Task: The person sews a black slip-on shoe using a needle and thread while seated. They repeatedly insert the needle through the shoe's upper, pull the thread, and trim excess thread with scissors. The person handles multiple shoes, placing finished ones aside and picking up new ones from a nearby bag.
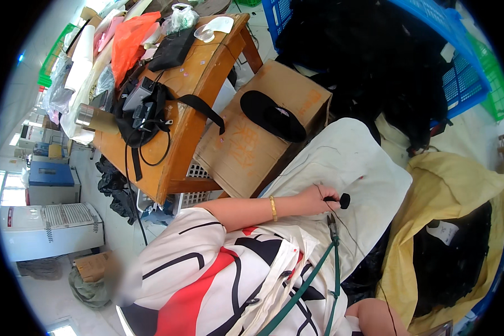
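Note:
My left hand (315, 200), with a gold bracelet at the wrist, is over the white cloth (347, 151) on my lap. Its fingers are closed on a small black piece (344, 201), too small to name surely. A dark thread (350, 234) trails from near these fingers down across the cloth. Just below the hand lies a pair of thread snips (332, 227) on a green strap (308, 283). Of my right side only a bent bare arm shows at the lower edge; the hand is out of sight.
A cardboard box (229, 151) ahead bears a black slipper-shaped piece (273, 116). Left of it stands a cluttered wooden table (199, 84) with a black bag (143, 115). Black pieces fill a blue basket (465, 84) and a yellow sack (400, 269) on the right.

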`<state>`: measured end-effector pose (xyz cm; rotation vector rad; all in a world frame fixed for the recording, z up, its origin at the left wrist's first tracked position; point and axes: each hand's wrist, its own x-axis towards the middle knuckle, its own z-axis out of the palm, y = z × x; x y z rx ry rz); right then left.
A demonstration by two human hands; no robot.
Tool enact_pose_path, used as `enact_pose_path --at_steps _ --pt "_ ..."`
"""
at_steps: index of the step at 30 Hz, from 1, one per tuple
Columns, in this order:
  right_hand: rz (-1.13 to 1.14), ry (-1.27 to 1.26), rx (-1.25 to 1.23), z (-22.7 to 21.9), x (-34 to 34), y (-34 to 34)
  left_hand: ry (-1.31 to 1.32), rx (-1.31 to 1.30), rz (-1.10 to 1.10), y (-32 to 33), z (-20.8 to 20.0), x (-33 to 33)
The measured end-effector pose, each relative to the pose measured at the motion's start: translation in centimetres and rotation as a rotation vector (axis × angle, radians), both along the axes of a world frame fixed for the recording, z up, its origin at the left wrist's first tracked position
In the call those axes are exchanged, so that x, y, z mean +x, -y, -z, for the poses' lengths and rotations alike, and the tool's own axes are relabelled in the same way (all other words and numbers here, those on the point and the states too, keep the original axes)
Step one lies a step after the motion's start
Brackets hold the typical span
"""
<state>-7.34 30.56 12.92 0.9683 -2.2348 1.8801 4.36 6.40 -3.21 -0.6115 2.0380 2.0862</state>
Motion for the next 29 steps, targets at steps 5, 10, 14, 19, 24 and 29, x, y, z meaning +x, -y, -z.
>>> enact_pose_path --at_steps 5,10,14,19,24,29 --pt "-0.401 -0.352 -0.529 -11.7 1.4 -3.8 -0.129 -0.186 -0.023 -0.4 0.8 0.3" --pt "-0.286 -0.243 -0.788 -13.4 1.7 -2.7 -0.031 0.079 -0.053 0.0 0.3 0.3" --pt "0.187 -0.051 -0.823 -11.7 1.2 -0.6 -0.265 0.06 -0.069 2.5 -3.2 -0.8" --pt "-0.016 -0.284 -0.907 -14.2 3.3 -0.9 -0.608 -0.221 -0.321 6.0 -11.9 -1.6" --pt "0.311 -0.666 -0.888 -15.1 4.9 -1.4 -0.887 -0.674 -0.443 9.2 -21.8 0.5" --pt "0.039 -0.649 -0.892 -15.0 6.3 -1.6 -1.43 -0.831 -0.517 8.0 -29.1 3.9"
